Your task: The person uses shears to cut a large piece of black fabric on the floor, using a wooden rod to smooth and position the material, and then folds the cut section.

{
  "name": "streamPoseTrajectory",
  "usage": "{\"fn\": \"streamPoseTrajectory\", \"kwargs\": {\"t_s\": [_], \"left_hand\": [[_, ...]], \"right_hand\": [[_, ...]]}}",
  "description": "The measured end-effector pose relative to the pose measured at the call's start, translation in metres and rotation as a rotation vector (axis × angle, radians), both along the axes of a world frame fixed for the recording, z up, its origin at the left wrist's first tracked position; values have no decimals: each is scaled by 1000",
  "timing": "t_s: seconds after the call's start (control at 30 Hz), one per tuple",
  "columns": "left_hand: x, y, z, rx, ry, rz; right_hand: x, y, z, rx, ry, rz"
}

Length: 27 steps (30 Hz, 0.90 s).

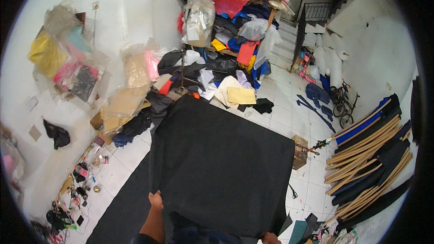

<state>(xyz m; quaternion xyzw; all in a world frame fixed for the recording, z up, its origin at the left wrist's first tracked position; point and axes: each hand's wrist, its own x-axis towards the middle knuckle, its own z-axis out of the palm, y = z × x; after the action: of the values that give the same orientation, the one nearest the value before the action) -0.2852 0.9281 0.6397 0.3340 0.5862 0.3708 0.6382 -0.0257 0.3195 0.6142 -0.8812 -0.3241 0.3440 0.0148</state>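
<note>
A wide sheet of black fabric [226, 162] spreads in front of me, its far edge reaching toward the heaped cloth. My left hand [156, 200] is closed on the sheet's left edge, where the fabric folds over. At the bottom of the view, my right hand [270, 238] grips the near edge by the right corner; part of it is cut off by the frame. More black fabric [122, 208] lies flat on the floor to the left, partly covered by the sheet.
Garments and cloth pieces heap around a loaded rack [226, 31] at the back. Cardboard-coloured rolls [357, 162] wound with fabric lie along the right. Scissors [293, 191] and a wooden block [300, 152] sit on the white tiles [275, 122]. Small clutter [77, 190] lines the left wall.
</note>
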Motion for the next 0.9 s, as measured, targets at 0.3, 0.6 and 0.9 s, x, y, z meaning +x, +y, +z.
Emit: {"fn": "streamPoseTrajectory", "kwargs": {"t_s": [0.3,0.6,0.9], "left_hand": [[-210,-62,88,-138,376,-40],[-432,-121,11,-12,436,-170],[-634,-208,-7,-47,359,-101]], "right_hand": [[-227,-7,23,-138,56,-44],[-405,28,86,-332,-7,204],[-550,5,135,-462,-9,339]]}}
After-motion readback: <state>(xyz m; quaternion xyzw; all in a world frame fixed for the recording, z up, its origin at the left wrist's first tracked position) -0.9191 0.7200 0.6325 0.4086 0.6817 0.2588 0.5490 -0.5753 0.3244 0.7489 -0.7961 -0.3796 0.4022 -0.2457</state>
